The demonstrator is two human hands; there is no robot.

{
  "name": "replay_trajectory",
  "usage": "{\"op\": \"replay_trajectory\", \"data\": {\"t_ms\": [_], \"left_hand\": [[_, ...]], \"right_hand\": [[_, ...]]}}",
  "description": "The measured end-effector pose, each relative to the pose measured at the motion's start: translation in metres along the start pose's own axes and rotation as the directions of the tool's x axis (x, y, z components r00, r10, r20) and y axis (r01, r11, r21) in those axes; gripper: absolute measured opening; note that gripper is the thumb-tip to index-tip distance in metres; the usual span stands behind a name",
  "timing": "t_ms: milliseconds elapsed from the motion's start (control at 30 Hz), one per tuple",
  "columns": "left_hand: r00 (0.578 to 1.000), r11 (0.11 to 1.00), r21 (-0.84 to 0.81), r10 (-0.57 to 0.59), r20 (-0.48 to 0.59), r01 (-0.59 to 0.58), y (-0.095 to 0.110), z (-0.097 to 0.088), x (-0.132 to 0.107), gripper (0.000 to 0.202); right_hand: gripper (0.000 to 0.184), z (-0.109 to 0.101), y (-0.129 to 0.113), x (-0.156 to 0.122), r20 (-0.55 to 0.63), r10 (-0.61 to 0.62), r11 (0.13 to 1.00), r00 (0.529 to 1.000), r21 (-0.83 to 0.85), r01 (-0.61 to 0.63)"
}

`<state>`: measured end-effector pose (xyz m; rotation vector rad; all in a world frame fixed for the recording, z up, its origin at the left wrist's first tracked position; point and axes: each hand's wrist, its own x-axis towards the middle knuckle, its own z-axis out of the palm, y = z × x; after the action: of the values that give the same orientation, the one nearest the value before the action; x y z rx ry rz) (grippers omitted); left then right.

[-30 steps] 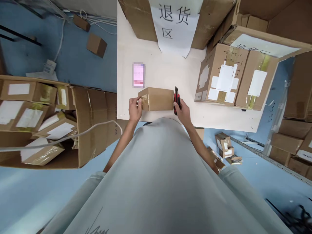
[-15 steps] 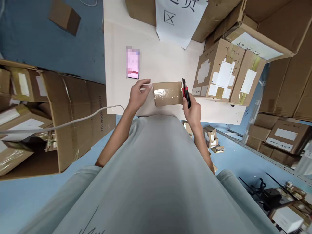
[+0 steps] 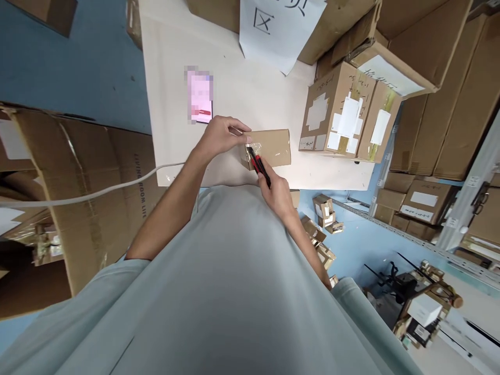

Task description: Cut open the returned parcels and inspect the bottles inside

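Note:
A small taped cardboard box (image 3: 273, 147) lies near the front edge of the pale table (image 3: 234, 94). My left hand (image 3: 221, 136) rests on the box's left end, fingers curled over its top edge. My right hand (image 3: 276, 190) is closed round a red and black utility knife (image 3: 258, 165), whose tip touches the taped left end of the box.
A phone (image 3: 200, 96) lies on the table behind my left hand. Labelled cartons (image 3: 344, 117) stand at the table's right, with bigger cartons and a paper sign (image 3: 277, 26) behind. A large open carton (image 3: 78, 177) stands left on the blue floor; small boxes (image 3: 322, 208) lie below right.
My right hand brought the knife from the box's right end to its left end. My left hand, briefly lifted off, came back down on the box's left end. The view shifted right.

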<state>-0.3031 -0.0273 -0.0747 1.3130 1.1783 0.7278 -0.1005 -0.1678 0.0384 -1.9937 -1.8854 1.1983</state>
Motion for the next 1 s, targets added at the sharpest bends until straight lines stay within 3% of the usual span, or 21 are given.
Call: {"op": "replay_trajectory", "data": {"t_ms": [400,567,1000], "left_hand": [[0.997,0.996,-0.052,-0.071,0.022,0.072,0.002,-0.002,0.013,0.030],[0.991,0.991,-0.048,-0.129,-0.021,0.128,0.002,0.001,0.015,0.025],[0.997,0.996,-0.050,-0.072,-0.039,0.070,0.000,0.007,0.009,0.025]], "right_hand": [[0.065,0.011,-0.021,0.002,-0.053,0.054,0.987,0.997,-0.147,-0.061],[0.068,0.010,-0.026,0.007,-0.024,0.080,0.970,0.997,-0.229,-0.083],[0.070,0.011,-0.029,0.003,0.014,0.052,0.951,0.999,-0.306,-0.046]]}}
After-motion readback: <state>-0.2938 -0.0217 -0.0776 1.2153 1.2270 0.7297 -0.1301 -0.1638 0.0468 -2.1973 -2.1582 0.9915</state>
